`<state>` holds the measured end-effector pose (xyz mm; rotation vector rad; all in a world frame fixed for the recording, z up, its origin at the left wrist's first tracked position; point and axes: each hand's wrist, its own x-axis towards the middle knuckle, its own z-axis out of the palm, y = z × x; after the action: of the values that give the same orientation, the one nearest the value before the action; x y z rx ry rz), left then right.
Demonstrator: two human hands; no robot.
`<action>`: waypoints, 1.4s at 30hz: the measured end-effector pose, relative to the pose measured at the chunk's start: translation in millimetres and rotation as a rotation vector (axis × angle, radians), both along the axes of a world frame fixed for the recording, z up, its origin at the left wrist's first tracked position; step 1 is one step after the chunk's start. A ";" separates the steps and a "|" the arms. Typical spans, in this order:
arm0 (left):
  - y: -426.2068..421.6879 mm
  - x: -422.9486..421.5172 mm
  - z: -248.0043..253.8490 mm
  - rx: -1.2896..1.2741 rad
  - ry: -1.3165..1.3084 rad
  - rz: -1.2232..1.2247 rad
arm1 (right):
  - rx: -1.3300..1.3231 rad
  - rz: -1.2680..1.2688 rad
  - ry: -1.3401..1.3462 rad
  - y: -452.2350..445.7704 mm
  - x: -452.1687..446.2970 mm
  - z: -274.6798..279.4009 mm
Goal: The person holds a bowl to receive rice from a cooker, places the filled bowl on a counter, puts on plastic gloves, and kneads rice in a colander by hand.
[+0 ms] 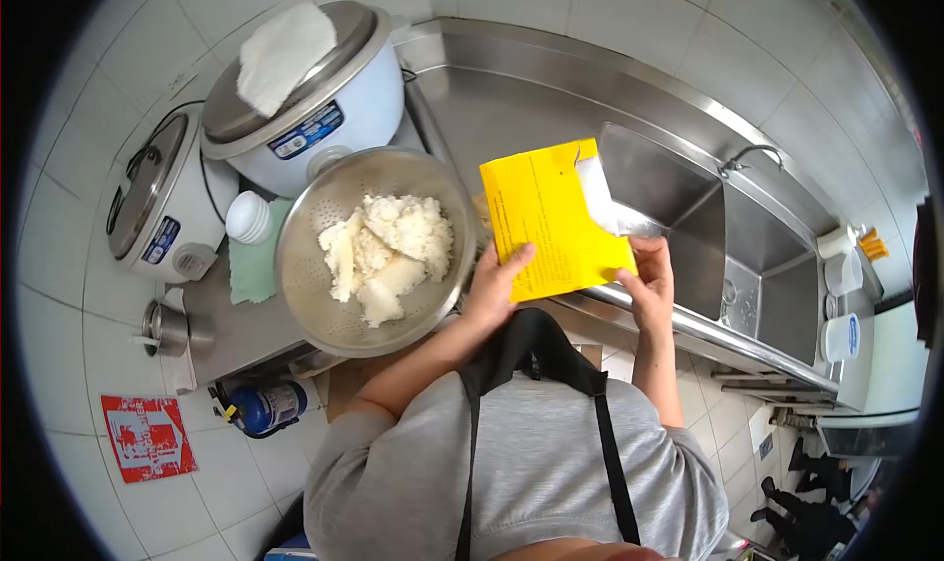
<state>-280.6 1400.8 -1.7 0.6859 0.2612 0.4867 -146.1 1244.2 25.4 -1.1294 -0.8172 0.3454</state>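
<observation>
A yellow cardboard box [541, 227] with fine print is held up in front of me, one corner torn away so that white shows inside. My left hand [500, 284] grips its lower left edge, thumb on the face. At the lower right corner, my right hand [649, 281] pinches the box, its other fingers partly behind. Left of the box stands a large perforated metal colander [300, 256] holding clumps of cooked white rice [393, 246].
Two rice cookers [364, 99] [202, 202] stand behind the colander, a white cloth [285, 55] on the larger lid. Small white cups [248, 217] sit on a green cloth [254, 266]. A double sink [678, 217] with a faucet [752, 155] lies right. A blue canister [265, 406] is below.
</observation>
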 end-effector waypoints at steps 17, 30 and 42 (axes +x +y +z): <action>-33.0 21.0 -36.1 0.166 -0.002 0.113 | -0.278 -0.298 -0.372 6.5 51.9 26.2; -38.6 3.0 -20.2 0.162 0.034 0.372 | 0.498 -0.599 0.074 -16.6 149.4 53.9; -37.7 3.0 -20.8 0.262 -0.009 0.325 | -0.311 -0.201 -0.650 38.5 66.4 34.6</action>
<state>-277.6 1363.2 -22.5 0.9013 0.3058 0.8442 -79.8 1282.6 60.1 -1.6378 -1.2296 -0.0820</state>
